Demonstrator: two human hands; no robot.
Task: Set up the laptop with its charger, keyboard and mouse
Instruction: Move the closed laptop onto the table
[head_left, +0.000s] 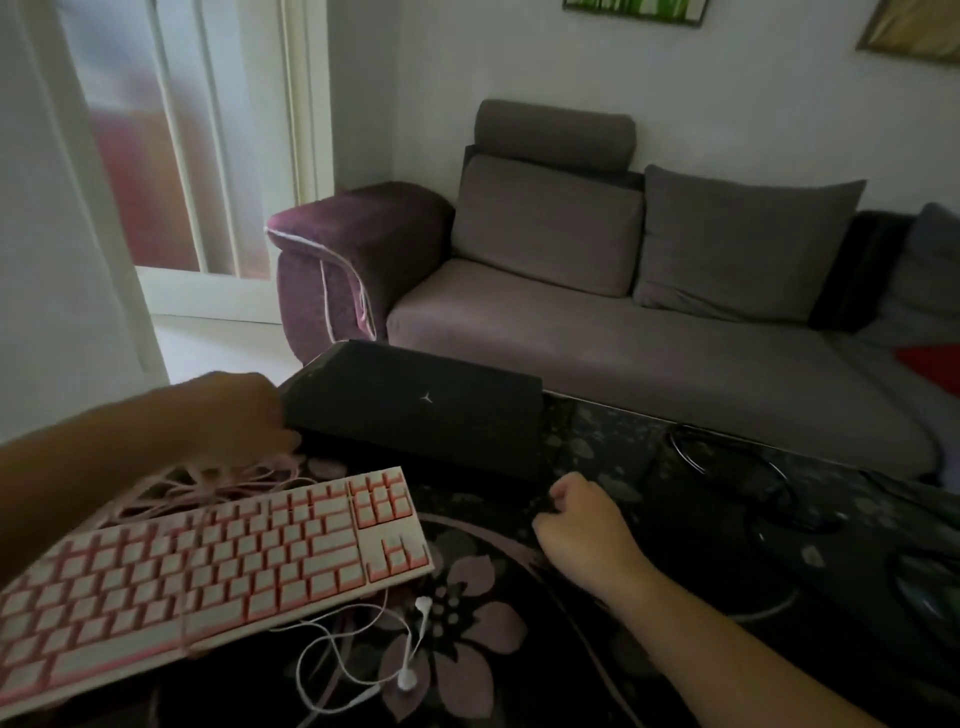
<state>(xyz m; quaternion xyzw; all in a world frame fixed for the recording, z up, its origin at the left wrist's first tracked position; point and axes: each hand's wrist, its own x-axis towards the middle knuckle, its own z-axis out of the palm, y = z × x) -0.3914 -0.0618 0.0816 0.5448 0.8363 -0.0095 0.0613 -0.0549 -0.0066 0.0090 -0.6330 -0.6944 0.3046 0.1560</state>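
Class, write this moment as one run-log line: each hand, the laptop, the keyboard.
left hand: grips laptop's left edge | right hand: curled near its front corner, contents unclear | laptop: closed | keyboard: in front, unconnected

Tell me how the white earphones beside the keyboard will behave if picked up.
The white earphones would likely be floppy: their thin cord lies in loose loops. Probably very light, given small buds. The cord runs under the keyboard edge, so it may snag or drag.

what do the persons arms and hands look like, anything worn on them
Both forearms are bare as far as the picture shows: no sleeves, watch or bracelet in view. The left hand and right hand wear no gloves, and I can make out no rings, though the dim, soft picture could hide small ones.
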